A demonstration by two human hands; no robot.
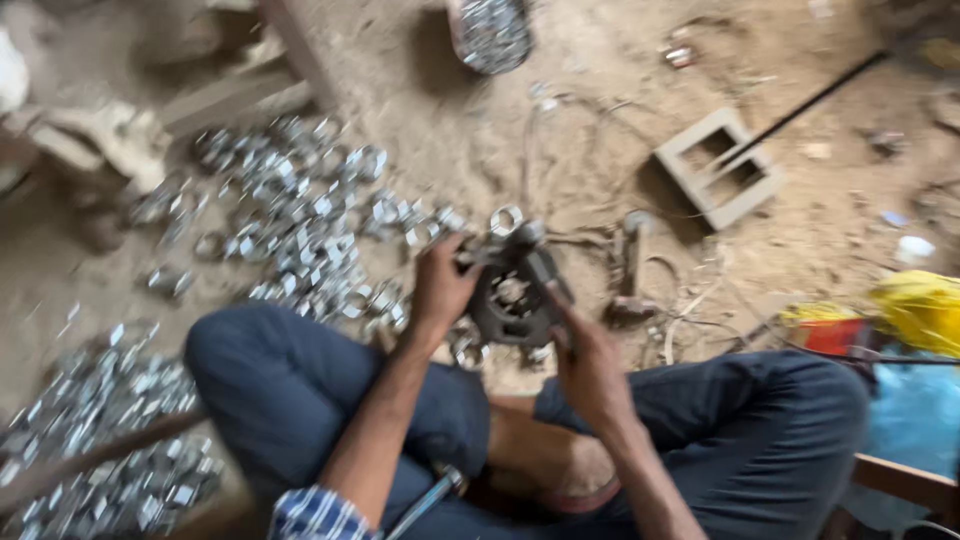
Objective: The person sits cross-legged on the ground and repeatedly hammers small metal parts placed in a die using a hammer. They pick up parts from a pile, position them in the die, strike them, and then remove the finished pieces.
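Left hand (440, 285): closed on dark press (512, 290), beside nuts (300, 225); right hand (590, 365): wrapped round its handle (552, 285); dirt floor (560, 130)

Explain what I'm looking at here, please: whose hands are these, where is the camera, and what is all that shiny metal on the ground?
There is one picture, taken by a camera worn on a person's head and looking down at their own lap and hands. The person sits on a dirt floor in dark blue trousers. The left hand reaches to the side of a small dark metal hand tool standing on the ground, near a shiny ring at its top. The right hand grips what looks like the tool's handle. The picture is blurred, so the exact grip is unclear. The shiny metal is heaps of small silvery ring-shaped parts, with another heap at lower left. A hollow concrete block lies farther off.
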